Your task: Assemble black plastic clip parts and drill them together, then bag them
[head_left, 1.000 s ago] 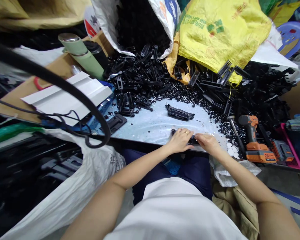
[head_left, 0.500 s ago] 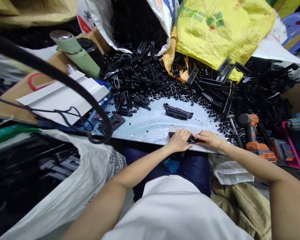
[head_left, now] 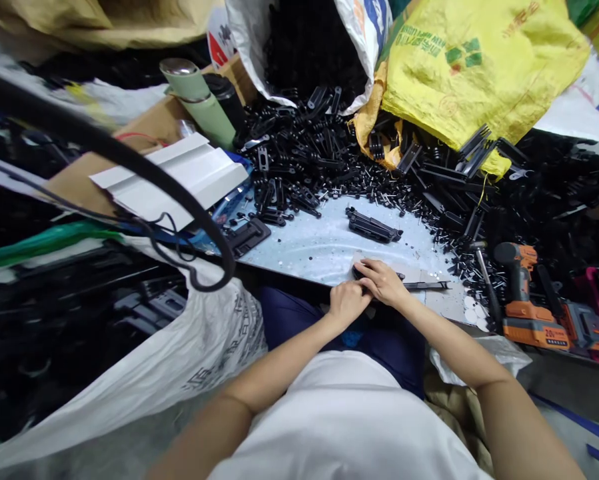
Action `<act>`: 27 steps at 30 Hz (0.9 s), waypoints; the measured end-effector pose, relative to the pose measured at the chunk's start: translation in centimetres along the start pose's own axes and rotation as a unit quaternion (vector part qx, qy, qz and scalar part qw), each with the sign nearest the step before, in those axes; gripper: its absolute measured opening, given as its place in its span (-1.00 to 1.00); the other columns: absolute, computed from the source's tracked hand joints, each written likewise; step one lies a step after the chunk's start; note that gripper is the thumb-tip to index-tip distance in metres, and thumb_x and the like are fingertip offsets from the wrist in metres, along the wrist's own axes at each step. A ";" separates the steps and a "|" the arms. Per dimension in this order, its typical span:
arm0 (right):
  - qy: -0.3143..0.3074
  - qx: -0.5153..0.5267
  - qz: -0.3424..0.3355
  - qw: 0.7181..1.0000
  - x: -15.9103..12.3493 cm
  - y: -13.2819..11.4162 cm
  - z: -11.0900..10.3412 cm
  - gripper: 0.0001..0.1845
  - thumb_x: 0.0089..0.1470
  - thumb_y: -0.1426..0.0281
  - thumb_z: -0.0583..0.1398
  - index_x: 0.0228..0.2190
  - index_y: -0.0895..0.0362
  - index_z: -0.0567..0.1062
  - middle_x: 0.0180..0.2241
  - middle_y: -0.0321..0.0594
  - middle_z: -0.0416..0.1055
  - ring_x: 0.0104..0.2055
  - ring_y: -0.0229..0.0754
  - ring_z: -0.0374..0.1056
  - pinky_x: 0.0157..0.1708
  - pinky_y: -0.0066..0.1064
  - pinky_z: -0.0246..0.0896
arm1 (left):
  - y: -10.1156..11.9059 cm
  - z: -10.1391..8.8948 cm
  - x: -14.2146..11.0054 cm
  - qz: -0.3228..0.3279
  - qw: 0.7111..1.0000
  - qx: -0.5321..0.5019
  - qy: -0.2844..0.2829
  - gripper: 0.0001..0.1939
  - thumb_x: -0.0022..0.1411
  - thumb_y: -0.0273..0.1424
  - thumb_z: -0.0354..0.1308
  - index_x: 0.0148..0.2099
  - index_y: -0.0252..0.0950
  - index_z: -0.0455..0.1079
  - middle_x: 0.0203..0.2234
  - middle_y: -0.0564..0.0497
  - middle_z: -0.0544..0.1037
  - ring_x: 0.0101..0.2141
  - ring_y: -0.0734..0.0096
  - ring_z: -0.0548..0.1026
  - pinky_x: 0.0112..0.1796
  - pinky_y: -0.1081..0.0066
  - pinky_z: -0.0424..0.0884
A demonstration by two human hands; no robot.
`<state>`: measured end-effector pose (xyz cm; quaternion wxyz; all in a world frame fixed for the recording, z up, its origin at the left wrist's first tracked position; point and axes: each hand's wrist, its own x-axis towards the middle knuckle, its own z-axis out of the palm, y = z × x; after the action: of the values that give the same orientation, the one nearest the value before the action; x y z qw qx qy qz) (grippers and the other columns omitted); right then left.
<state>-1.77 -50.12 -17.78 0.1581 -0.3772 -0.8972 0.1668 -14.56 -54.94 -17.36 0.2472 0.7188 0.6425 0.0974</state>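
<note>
My left hand sits at the near edge of the pale blue table, fingers curled, touching my right hand. My right hand lies over the left end of a long flat black plastic part, fingers bent down onto it. The rest of that part sticks out to the right along the table edge. What the left fingers hold, if anything, is hidden. A second assembled black part lies a little farther back on the table.
A heap of small black plastic pieces spills from a white sack and a yellow sack at the back. An orange cordless drill stands at right. A green flask, white card and a thick black cable lie left.
Both hands have drawn together toward the left end of the black part; the right hand has slid left over it, uncovering its right end. The camera has shifted left.
</note>
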 end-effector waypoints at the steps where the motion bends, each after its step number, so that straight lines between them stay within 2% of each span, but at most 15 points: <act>1: -0.002 -0.002 0.009 1.000 0.0 0.1 0.0 -0.50 0.23 0.20 -0.14 0.04 0.14 0.34 -0.04 -0.03 0.34 -0.03 -0.10 0.27 -0.03 -0.17 0.23 | -0.1 -0.2 0.1 -0.005 1.000 0.010 -0.002 -0.68 0.18 -0.30 -0.02 -0.33 -0.40 0.49 -0.43 -0.24 0.55 -0.34 0.10 0.52 -0.37 0.30 0.34; 5: -0.005 -0.004 0.037 0.999 -0.5 -0.3 -0.1 -0.50 0.23 0.21 -0.15 0.00 0.17 0.38 -0.07 -0.03 0.37 -0.07 -0.09 0.29 -0.05 -0.17 0.23 | -0.1 -0.6 0.3 -0.013 0.999 0.041 -0.004 -0.68 0.19 -0.29 -0.01 -0.33 -0.40 0.49 -0.42 -0.23 0.56 -0.33 0.12 0.53 -0.35 0.33 0.36; 10: -0.013 0.048 0.079 0.996 0.2 -0.8 -0.6 -0.51 0.22 0.18 -0.12 -0.04 0.14 0.42 -0.10 -0.08 0.42 -0.07 -0.11 0.32 -0.03 -0.22 0.22 | -0.8 -0.6 0.5 0.029 0.997 0.068 -0.004 -0.67 0.21 -0.25 -0.01 -0.37 -0.37 0.47 -0.46 -0.16 0.55 -0.37 0.20 0.52 -0.39 0.37 0.35; 13: -0.044 0.134 0.151 0.979 2.3 0.9 -2.1 -0.47 0.20 0.10 -0.11 -0.18 0.15 0.51 -0.20 -0.15 0.48 -0.14 -0.09 0.38 -0.10 -0.25 0.27 | -2.2 -0.6 0.4 0.108 0.992 0.067 0.020 -0.65 0.22 -0.20 -0.02 -0.43 -0.33 0.44 -0.53 -0.09 0.51 -0.43 0.27 0.51 -0.43 0.41 0.35; 14: -0.035 0.150 0.188 0.970 2.9 1.7 -2.7 -0.44 0.19 0.08 -0.12 -0.22 0.16 0.52 -0.23 -0.15 0.49 -0.15 -0.07 0.39 -0.12 -0.25 0.27 | -2.7 -0.6 0.4 0.142 0.987 0.069 0.042 -0.63 0.24 -0.21 -0.04 -0.44 -0.32 0.43 -0.55 -0.09 0.50 -0.42 0.28 0.50 -0.44 0.41 0.35; 16: 0.020 0.146 0.249 0.957 3.1 3.2 -4.0 -0.40 0.18 0.04 -0.14 -0.21 0.19 0.51 -0.20 -0.11 0.48 -0.11 -0.03 0.37 -0.10 -0.22 0.25 | -3.6 -0.6 0.7 0.228 0.966 0.073 0.098 -0.63 0.28 -0.26 -0.10 -0.42 -0.32 0.42 -0.52 -0.11 0.51 -0.38 0.28 0.49 -0.41 0.40 0.36; 18: 0.081 0.110 0.251 0.958 1.3 4.1 -4.8 -0.39 0.17 0.02 -0.14 -0.09 0.17 0.44 -0.10 -0.07 0.43 -0.04 -0.05 0.33 -0.06 -0.21 0.22 | -4.1 -0.6 1.5 0.338 0.928 0.070 0.137 -0.66 0.30 -0.33 -0.14 -0.29 -0.32 0.43 -0.39 -0.14 0.53 -0.27 0.27 0.49 -0.30 0.35 0.37; 21: 0.093 -0.003 0.172 0.981 -4.0 4.1 -4.8 -0.32 0.08 -0.09 -0.09 -0.01 0.14 0.35 -0.06 -0.02 0.38 -0.07 -0.06 0.33 -0.12 -0.23 0.23 | -3.6 -0.5 3.2 0.478 0.866 0.084 0.121 -0.69 0.29 -0.33 -0.10 -0.03 -0.33 0.34 -0.12 -0.19 0.48 -0.08 0.25 0.41 -0.10 0.28 0.30; 22: 0.080 -0.062 0.149 0.984 -5.9 3.9 -4.7 -0.27 0.01 -0.14 -0.05 -0.06 0.16 0.38 -0.12 0.01 0.40 -0.13 -0.04 0.34 -0.18 -0.22 0.24 | -3.2 -0.5 3.9 0.495 0.857 0.102 0.102 -0.65 0.28 -0.30 -0.07 0.03 -0.35 0.30 -0.08 -0.21 0.45 -0.06 0.23 0.39 -0.08 0.27 0.28; 24: 0.047 -0.163 0.120 0.978 -8.8 3.7 -4.4 -0.30 -0.04 -0.18 -0.02 -0.28 0.19 0.47 -0.34 -0.01 0.43 -0.30 -0.06 0.35 -0.32 -0.28 0.21 | -2.1 -0.5 5.2 0.487 0.860 0.141 0.063 -0.55 0.26 -0.21 -0.05 0.07 -0.42 0.26 -0.11 -0.26 0.46 -0.12 0.20 0.42 -0.13 0.28 0.30; 27: 0.026 -0.226 0.094 0.969 -10.1 3.7 -5.0 -0.37 0.07 -0.10 -0.08 -0.61 0.16 0.40 -0.62 -0.14 0.32 -0.53 -0.19 0.26 -0.49 -0.39 0.09 | -0.4 -0.8 6.5 0.435 0.885 0.165 0.028 -0.48 0.27 -0.10 -0.13 -0.12 -0.48 0.38 -0.36 -0.24 0.51 -0.29 0.20 0.45 -0.30 0.33 0.33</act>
<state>9.27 -54.13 -16.43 0.0760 -0.4903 -0.8675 -0.0359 -14.31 -48.43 -18.00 0.0397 0.9537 0.2783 0.1074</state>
